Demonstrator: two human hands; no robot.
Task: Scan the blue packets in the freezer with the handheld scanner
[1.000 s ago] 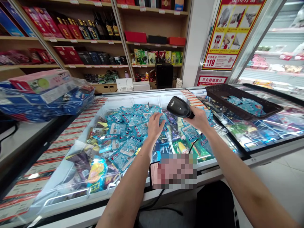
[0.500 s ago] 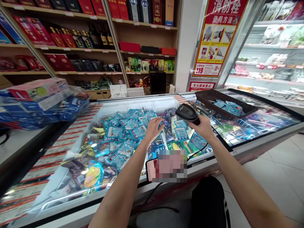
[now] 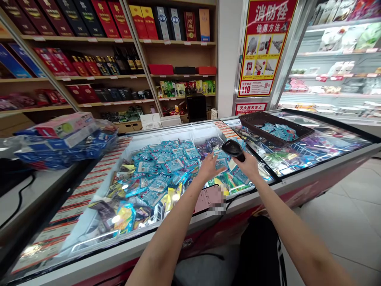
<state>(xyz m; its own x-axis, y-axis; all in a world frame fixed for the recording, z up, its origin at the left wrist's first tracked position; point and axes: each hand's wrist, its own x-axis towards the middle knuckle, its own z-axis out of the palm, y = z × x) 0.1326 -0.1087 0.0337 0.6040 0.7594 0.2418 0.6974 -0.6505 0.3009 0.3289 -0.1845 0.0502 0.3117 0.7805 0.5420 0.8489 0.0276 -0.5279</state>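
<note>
My right hand [image 3: 249, 166] grips a black handheld barcode scanner [image 3: 232, 148], held over the open chest freezer [image 3: 190, 129]. My left hand [image 3: 210, 167] reaches beside it with fingers spread, touching the blue ice-cream packets [image 3: 166, 159] heaped in the freezer. A phone [image 3: 205, 200] with a pink screen lies on the freezer's front rim, just below my left wrist. The scanner's black cable runs down over the rim.
A dark basket [image 3: 262, 119] holding blue packets rests on the freezer's closed glass lid at right. Stacked boxed goods in plastic [image 3: 65, 139] sit on the counter at left. Shelves of boxes and bottles [image 3: 119, 59] stand behind; a red poster [image 3: 263, 43] and chiller shelves at right.
The view has pulled back and tilted up, so both hands look smaller and farther. My left hand has shifted right, close to the scanner. My right hand keeps hold of the scanner.
</note>
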